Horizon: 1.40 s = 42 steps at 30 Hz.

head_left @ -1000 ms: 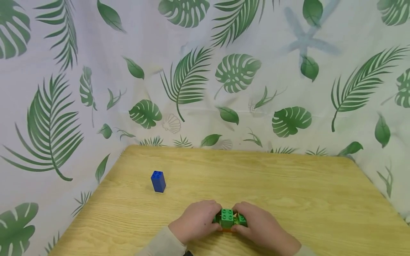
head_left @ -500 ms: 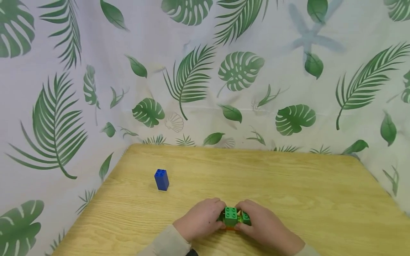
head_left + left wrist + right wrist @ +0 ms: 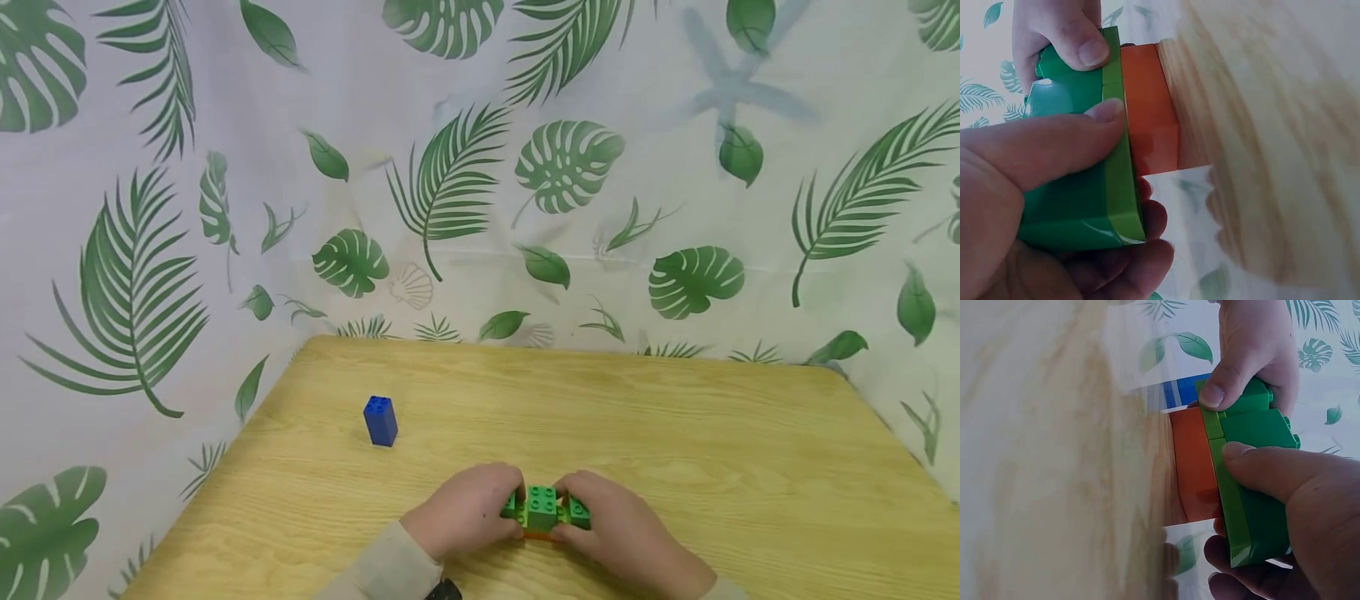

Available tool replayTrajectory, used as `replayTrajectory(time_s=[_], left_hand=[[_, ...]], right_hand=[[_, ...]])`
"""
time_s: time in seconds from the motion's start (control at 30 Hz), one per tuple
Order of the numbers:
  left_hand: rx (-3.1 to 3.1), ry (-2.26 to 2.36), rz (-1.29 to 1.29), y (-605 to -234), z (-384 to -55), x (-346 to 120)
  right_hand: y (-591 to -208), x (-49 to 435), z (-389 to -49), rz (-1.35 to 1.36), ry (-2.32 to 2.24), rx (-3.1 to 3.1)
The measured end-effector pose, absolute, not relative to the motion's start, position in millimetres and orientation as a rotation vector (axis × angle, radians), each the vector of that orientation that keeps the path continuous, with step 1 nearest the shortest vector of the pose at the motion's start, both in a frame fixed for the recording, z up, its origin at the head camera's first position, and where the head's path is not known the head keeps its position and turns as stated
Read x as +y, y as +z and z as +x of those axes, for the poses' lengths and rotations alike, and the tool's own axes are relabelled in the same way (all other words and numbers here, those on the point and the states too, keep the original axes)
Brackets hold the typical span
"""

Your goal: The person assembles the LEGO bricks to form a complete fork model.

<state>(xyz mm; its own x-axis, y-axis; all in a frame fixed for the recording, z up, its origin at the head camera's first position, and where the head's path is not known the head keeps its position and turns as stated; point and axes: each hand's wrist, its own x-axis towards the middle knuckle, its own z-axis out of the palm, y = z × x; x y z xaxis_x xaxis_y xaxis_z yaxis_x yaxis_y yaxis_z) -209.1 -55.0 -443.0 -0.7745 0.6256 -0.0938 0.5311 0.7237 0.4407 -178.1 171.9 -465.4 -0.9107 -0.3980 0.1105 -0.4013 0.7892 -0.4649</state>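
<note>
Both hands hold one toy-brick build at the near side of the table. Its base is an orange brick (image 3: 1150,119), standing at the wood surface. Across that lies a wider lime-green layer (image 3: 1119,197), with dark green bricks (image 3: 542,507) on top, the middle one showing several studs. My left hand (image 3: 472,510) grips the left end, thumb on the near face and fingers behind. Likewise, my right hand (image 3: 618,525) grips the right end, its thumb along the lime and green faces. The fingers hide parts of both ends.
A tall blue brick piece (image 3: 381,422) stands upright on the wooden table (image 3: 675,433), left of and farther back than the hands. Behind the table hangs a white leaf-patterned cloth (image 3: 465,292), which also runs along the left side.
My left hand has shifted slightly left along the build, baring more of the left green brick and a lime stud. The right hand keeps its grip. The whole head view has drifted a little.
</note>
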Motion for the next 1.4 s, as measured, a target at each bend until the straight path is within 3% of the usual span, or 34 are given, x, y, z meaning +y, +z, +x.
replayTrajectory(time_s=[0.33,0.83,1.4], left_hand=[[2.690,0.516,0.980,-442.9,-212.4,-45.7],[2.646,0.768,0.867,-441.8,-206.4,-71.9],[2.883,1.022,0.811,-418.0,-211.1,-146.4]], right_hand=[[-462.9,178.3,-179.9,0.644,0.865,-2.963],[-466.8,173.1,-178.8,0.637,0.790,-2.968],[-461.9,174.3,-173.6,0.666,0.631,-2.969]])
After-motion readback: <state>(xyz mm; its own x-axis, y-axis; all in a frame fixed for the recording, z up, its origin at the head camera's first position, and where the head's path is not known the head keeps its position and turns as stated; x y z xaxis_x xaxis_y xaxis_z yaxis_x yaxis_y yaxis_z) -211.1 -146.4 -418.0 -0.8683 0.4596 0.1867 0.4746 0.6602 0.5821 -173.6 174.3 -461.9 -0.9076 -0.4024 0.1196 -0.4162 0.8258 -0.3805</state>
